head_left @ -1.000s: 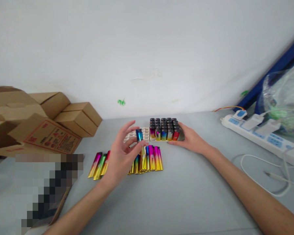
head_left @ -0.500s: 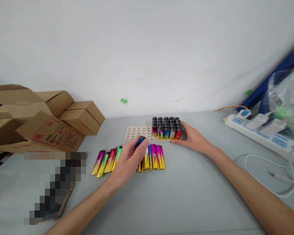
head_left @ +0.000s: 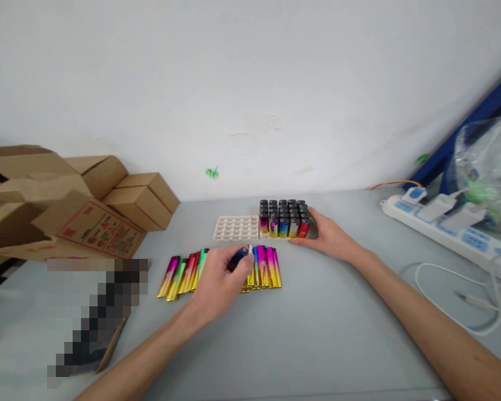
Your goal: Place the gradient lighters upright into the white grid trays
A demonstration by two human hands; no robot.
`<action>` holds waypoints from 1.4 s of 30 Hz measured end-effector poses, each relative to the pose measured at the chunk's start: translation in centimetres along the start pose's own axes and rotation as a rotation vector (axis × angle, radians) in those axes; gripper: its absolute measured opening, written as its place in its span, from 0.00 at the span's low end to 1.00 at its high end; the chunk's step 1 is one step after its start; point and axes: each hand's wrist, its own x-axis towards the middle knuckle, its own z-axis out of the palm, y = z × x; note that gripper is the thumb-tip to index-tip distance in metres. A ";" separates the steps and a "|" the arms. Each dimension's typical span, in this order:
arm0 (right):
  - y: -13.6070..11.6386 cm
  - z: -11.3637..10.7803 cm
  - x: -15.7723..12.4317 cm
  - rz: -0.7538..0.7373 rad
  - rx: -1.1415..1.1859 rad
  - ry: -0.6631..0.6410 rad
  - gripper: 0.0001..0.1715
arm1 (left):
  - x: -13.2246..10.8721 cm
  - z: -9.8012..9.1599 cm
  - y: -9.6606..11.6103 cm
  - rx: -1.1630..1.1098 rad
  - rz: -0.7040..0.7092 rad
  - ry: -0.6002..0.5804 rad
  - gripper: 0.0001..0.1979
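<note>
Pinch the blue lighter [head_left: 239, 258] firmly in the left hand [head_left: 217, 283] over the loose lighters [head_left: 267, 268], bracing the upright lighters [head_left: 283, 220] with the gripping right hand [head_left: 329, 236].

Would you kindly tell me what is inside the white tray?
Upright lighters fill the white tray's right half; the left cells are bare. The right hand hides its right end.

My left hand [head_left: 217, 281] is closed around a blue lighter [head_left: 239, 258], low over the row of rainbow lighters [head_left: 223, 268] lying flat on the grey table [head_left: 300, 334]. My right hand [head_left: 332, 239] rests against the right side of the white tray [head_left: 237, 227], whose right half is packed with upright lighters [head_left: 284, 218] and whose left cells stand bare. Cardboard boxes [head_left: 79, 206] are stacked to my left. A power strip [head_left: 446, 231] lies far right, by a white cable [head_left: 455, 289].
</note>
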 end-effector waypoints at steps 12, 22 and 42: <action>0.3 0.1 0.0 -0.052 0.030 0.017 0.46 | 1.9 -0.6 -0.3 -0.322 0.092 0.061 0.10; 0.5 0.3 0.2 -0.082 0.035 0.029 0.48 | 6.3 -1.0 -0.5 -0.114 0.123 0.065 0.14; 0.4 0.2 0.3 -0.086 0.069 0.037 0.48 | 7.2 -0.5 -1.9 0.109 0.208 -0.065 0.13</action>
